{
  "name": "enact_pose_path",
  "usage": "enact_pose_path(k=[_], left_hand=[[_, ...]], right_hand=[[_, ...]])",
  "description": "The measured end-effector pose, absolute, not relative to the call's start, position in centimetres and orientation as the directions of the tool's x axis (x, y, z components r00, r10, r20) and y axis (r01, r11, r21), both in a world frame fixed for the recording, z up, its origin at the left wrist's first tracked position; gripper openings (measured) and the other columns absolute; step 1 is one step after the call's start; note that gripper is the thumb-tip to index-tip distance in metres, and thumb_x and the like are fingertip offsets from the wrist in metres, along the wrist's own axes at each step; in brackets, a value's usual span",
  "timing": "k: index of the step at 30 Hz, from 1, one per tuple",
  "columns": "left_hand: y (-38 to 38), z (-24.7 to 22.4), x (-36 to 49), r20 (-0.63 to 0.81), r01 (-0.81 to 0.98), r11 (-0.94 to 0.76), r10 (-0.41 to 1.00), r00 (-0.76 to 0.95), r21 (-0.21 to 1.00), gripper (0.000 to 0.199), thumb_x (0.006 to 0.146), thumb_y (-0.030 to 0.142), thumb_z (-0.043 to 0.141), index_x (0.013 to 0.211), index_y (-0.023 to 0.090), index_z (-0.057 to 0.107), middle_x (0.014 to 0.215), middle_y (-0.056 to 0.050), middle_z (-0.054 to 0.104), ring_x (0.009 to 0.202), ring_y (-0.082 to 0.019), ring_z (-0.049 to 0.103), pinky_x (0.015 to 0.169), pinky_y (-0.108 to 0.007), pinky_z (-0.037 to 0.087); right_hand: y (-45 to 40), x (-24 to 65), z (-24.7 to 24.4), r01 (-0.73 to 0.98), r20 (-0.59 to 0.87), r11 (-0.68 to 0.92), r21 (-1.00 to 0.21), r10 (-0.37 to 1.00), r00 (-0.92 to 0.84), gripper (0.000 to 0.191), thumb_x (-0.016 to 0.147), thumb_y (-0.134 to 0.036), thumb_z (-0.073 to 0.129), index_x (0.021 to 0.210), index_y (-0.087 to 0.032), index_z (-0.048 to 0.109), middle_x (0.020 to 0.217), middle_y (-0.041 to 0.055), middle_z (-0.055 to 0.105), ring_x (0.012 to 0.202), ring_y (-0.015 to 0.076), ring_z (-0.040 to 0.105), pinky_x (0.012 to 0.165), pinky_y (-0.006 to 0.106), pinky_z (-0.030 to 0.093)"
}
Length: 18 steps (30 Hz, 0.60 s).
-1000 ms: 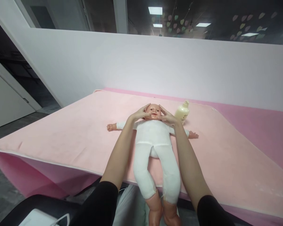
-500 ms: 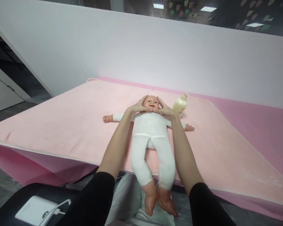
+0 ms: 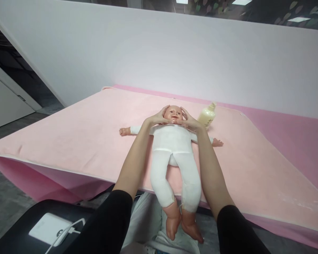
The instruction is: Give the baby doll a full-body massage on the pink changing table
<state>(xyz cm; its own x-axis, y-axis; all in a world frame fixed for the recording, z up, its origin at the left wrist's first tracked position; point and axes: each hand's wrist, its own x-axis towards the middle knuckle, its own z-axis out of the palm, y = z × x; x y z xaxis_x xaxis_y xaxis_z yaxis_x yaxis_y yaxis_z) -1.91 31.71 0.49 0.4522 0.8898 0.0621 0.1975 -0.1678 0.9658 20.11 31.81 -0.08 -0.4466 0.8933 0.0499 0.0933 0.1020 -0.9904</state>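
A baby doll (image 3: 172, 141) in a white cloth suit lies face up on the pink towel (image 3: 76, 137), its arms stretched out sideways and its feet hanging past the near edge. My left hand (image 3: 159, 117) cups the left side of its head, fingertips by the temple and thumb along the chin. On the other side my right hand (image 3: 188, 120) mirrors this, its thumb touching the lower cheek near the chin. Both hands have fingers and thumb spread apart. Just beyond my right wrist stands a pale yellow pump bottle (image 3: 207, 115), partly hidden at its base.
A white wall panel (image 3: 159, 56) rises behind the table. At the lower left, a white power bank (image 3: 50, 229) with a cable lies on a black surface (image 3: 21, 229). Pink cloth (image 3: 294, 141) shows beside the towel at the right.
My thumbs, which nearly met at the doll's chin, are now a little farther apart. The hands stay around the head. The whole view has shifted slightly.
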Motion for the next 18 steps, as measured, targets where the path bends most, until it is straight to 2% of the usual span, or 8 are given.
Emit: enact_pose_path(k=[4,9,15,18], left_hand=[[31.8,0.4,-1.4,0.095,0.228,-0.200,0.911,0.401,0.953,0.114,0.053,0.038,0.081,0.146,0.029,0.015,0.148,-0.015,0.029,0.126,-0.034,0.042,0.094,-0.044,0.046],[31.9,0.2,-1.5,0.182,0.210,-0.274,0.910,0.373,0.939,0.105,0.056,0.040,0.079,0.144,0.026,0.024,0.147,-0.013,0.030,0.129,-0.031,0.038,0.100,-0.042,0.042],[32.0,0.2,-1.9,0.231,0.302,-0.357,0.895,0.381,0.884,0.099,0.057,0.038,0.078,0.142,0.020,0.031,0.147,-0.016,0.031,0.132,-0.035,0.034,0.107,-0.046,0.034],[33.4,2.9,-1.9,0.347,0.354,-0.486,0.854,0.388,0.799,0.092,0.060,0.039,0.075,0.141,0.021,0.034,0.145,-0.015,0.034,0.135,-0.040,0.025,0.104,-0.054,0.031]], right_hand=[[32.4,19.5,-0.1,0.181,0.073,0.158,-0.971,0.912,-0.404,0.113,0.056,-0.035,0.082,0.146,-0.035,0.014,0.154,0.0034,0.013,0.134,0.0283,0.033,0.103,0.040,0.041],[32.3,19.4,0.1,0.196,0.100,0.188,-0.962,0.917,-0.387,0.111,0.057,-0.037,0.082,0.147,-0.030,0.016,0.154,0.0047,0.016,0.137,0.0255,0.027,0.107,0.038,0.036],[31.4,19.1,0.7,0.106,0.003,0.058,-0.993,0.890,-0.456,0.116,0.063,-0.032,0.078,0.147,-0.028,-0.001,0.152,0.0097,0.021,0.130,0.0281,0.040,0.099,0.039,0.044],[31.3,18.9,0.8,0.069,0.020,0.057,-0.996,0.895,-0.445,0.118,0.063,-0.031,0.078,0.147,-0.027,-0.004,0.152,0.0095,0.023,0.128,0.0279,0.043,0.097,0.038,0.047]])
